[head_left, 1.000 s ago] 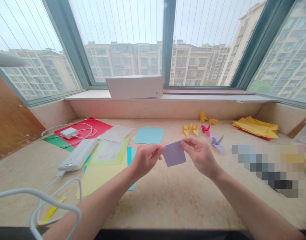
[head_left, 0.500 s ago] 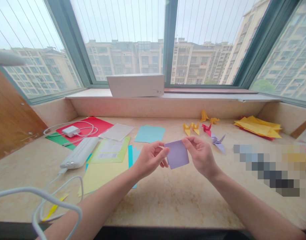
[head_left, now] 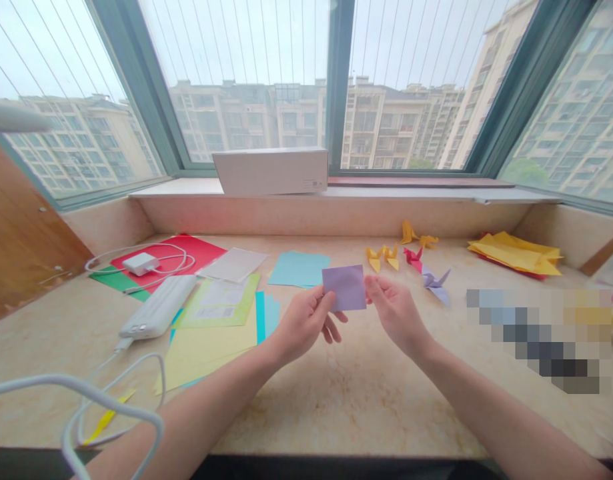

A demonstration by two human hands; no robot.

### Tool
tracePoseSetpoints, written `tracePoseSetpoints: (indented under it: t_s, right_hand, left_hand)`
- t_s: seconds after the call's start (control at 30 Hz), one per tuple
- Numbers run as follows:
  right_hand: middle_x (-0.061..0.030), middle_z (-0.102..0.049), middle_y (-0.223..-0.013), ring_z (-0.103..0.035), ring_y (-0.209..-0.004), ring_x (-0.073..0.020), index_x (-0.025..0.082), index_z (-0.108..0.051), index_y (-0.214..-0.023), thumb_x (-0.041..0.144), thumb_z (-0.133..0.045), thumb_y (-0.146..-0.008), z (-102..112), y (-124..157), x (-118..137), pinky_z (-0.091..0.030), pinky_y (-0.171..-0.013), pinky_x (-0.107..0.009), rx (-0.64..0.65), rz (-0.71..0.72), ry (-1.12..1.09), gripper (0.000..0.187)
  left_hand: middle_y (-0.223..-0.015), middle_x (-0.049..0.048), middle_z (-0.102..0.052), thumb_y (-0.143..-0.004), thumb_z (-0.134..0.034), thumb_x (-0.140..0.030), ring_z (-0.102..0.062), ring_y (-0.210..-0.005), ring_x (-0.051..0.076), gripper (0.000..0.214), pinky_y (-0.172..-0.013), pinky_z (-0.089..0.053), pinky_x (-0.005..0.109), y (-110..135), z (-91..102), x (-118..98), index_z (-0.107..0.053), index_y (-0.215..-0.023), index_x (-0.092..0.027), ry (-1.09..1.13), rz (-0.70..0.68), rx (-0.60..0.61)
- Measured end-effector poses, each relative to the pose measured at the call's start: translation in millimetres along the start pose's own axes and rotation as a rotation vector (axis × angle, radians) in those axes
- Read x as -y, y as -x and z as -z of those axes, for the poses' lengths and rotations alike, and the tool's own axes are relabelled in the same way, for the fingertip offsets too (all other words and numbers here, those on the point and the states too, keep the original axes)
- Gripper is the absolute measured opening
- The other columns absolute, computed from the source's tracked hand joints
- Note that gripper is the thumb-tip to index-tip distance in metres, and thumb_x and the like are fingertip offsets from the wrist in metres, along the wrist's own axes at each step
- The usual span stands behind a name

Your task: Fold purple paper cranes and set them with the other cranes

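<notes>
A small lilac square of paper [head_left: 345,287] is held up above the stone counter [head_left: 346,400], facing me. My left hand [head_left: 306,321] pinches its lower left corner between thumb and forefinger. At the paper's right edge, my right hand [head_left: 393,312] pinches it with the fingertips. Behind the hands lie several folded paper cranes [head_left: 412,257] in yellow, red and lilac.
Coloured sheets [head_left: 213,320] lie to the left, with a white power bank [head_left: 159,307], a charger [head_left: 141,263] and cables. A yellow paper stack [head_left: 516,253] sits far right. A white box [head_left: 270,171] stands on the window sill.
The lilac paper has been raised and turned upright, and both hands have shifted their grip to its lower corner and right edge.
</notes>
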State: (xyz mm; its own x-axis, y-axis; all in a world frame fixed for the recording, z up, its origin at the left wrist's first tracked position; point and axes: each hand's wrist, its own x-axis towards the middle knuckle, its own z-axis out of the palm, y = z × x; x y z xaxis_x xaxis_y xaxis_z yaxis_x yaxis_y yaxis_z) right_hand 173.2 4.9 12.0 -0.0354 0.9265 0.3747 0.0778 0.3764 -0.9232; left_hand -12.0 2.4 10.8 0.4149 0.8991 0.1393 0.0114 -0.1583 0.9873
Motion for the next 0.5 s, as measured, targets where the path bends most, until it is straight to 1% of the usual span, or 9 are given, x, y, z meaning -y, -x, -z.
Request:
tracePoseSetpoints:
  t_s: [0.07,0.1,0.2,0.3,0.4,0.43,0.5]
  right_hand:
    - [-0.0038,-0.069,-0.068,-0.064,-0.067,-0.0173,0.016,-0.071,-0.082,0.053,-0.058,-0.092,0.0,0.5,-0.1,-0.050,-0.066,-0.028,0.081,-0.051,0.004,0.040]
    - [-0.0040,-0.069,-0.068,-0.064,-0.067,-0.0174,0.016,-0.072,-0.081,0.052,-0.060,-0.091,-0.2,0.6,-0.6,-0.050,-0.066,-0.029,0.095,-0.071,0.001,0.039]
    - [-0.0047,-0.071,-0.069,-0.065,-0.066,-0.0175,0.015,-0.072,-0.081,0.051,-0.064,-0.088,-0.5,0.6,-2.1,-0.050,-0.066,-0.029,0.075,-0.100,-0.019,0.037]
    - [-0.0044,-0.072,-0.068,-0.065,-0.065,-0.0168,0.016,-0.073,-0.079,0.051,-0.066,-0.087,-0.8,0.6,-2.3,-0.050,-0.064,-0.028,0.058,-0.096,-0.033,0.036]
    - [-0.0044,-0.073,-0.069,-0.065,-0.065,-0.0166,0.016,-0.074,-0.079,0.050,-0.067,-0.087,-2.4,2.3,-1.5,-0.050,-0.064,-0.028,0.062,-0.077,-0.047,0.035]
    - [-0.0044,-0.073,-0.070,-0.065,-0.065,-0.0168,0.017,-0.074,-0.079,0.049,-0.067,-0.087,-3.4,3.3,-1.4,-0.051,-0.064,-0.028,0.070,-0.072,-0.052,0.035]
    - [-0.0043,-0.073,-0.070,-0.066,-0.066,-0.0172,0.016,-0.075,-0.079,0.049,-0.066,-0.087,-5.4,5.7,-1.4,-0.051,-0.064,-0.028,0.101,-0.063,-0.056,0.035]
  left_hand:
    - [-0.077,0.0044,-0.068,-0.098,-0.047,-0.048,-0.067,-0.046,0.013,0.036,-0.040,-0.049,0.020,-1.2,1.3,0.5,-0.055,-0.092,-0.013,-0.003,-0.017,-0.030]
    - [-0.077,0.0043,-0.067,-0.097,-0.047,-0.049,-0.067,-0.046,0.013,0.037,-0.040,-0.049,0.020,-1.5,1.6,0.7,-0.055,-0.091,-0.013,-0.003,-0.023,-0.038]
    - [-0.075,0.0039,-0.067,-0.097,-0.047,-0.051,-0.066,-0.045,0.014,0.039,-0.040,-0.049,0.020,-1.0,0.9,0.4,-0.055,-0.090,-0.013,0.013,-0.017,-0.046]
    - [-0.073,0.0038,-0.068,-0.095,-0.051,-0.052,-0.066,-0.045,0.014,0.039,-0.039,-0.048,0.020,0.5,0.2,-2.4,-0.055,-0.093,-0.014,0.067,0.013,-0.039]
    - [-0.076,0.0055,-0.070,-0.092,-0.054,-0.054,-0.068,-0.047,0.016,0.042,-0.039,-0.049,0.020,1.4,0.8,-5.8,-0.058,-0.102,-0.013,0.154,0.061,0.024]
    - [-0.076,0.0063,-0.070,-0.092,-0.054,-0.055,-0.069,-0.048,0.016,0.045,-0.039,-0.049,0.020,1.5,1.0,-6.3,-0.060,-0.103,-0.013,0.176,0.086,0.055]
    - [-0.073,0.0075,-0.070,-0.092,-0.052,-0.059,-0.069,-0.048,0.017,0.049,-0.039,-0.048,0.020,1.5,0.9,-6.0,-0.063,-0.098,-0.011,0.182,0.141,0.100]
